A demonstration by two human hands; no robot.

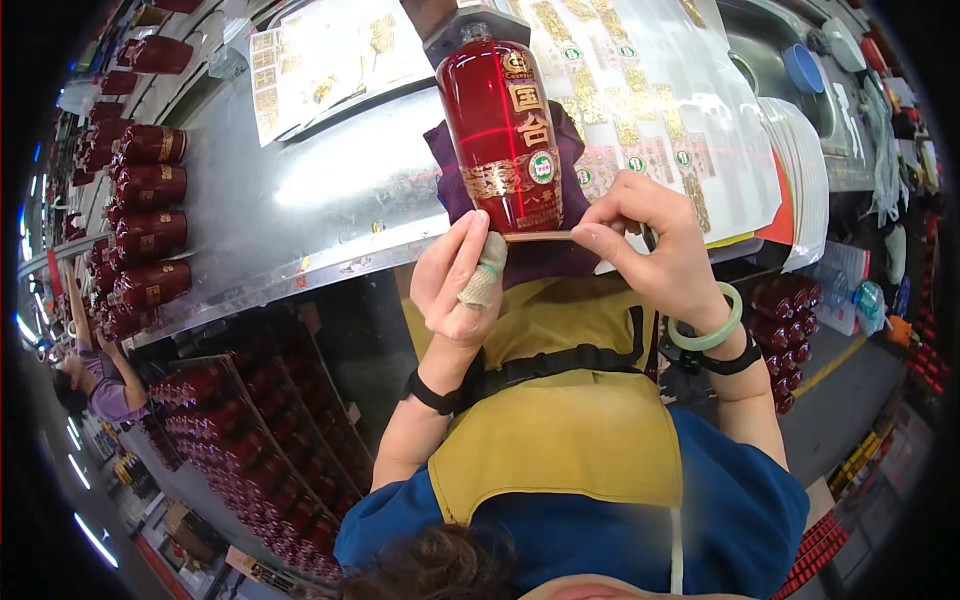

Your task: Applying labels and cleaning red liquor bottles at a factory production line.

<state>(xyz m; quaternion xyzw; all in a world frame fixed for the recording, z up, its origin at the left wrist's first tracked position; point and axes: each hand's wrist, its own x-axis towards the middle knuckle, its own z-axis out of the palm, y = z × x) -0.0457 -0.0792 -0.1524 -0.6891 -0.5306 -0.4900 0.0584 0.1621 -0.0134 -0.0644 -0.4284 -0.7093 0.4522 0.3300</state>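
A red glass bottle (490, 110) with gold decoration and a round green-and-white emblem lies with its base toward me. Its neck end is at a metal block (432, 18), and a purple cloth (568, 150) is under it. A thin, narrow strip (540, 236) stretches across just at the bottle's base. My left hand (458, 280), one finger wrapped in a pale cloth sleeve, pinches the strip's left end. My right hand (655, 235) pinches its right end between thumb and forefinger. Something small and dark shows by the right hand's curled fingers; its kind is unclear.
Sheets of gold decals (615, 80) lie on the bench right of the bottle, with more paper sheets (350, 55) at left. Rows of red bottles (150, 185) stand at far left, others below the bench. A person (110, 385) works at the left. A blue bowl (802, 68) sits upper right.
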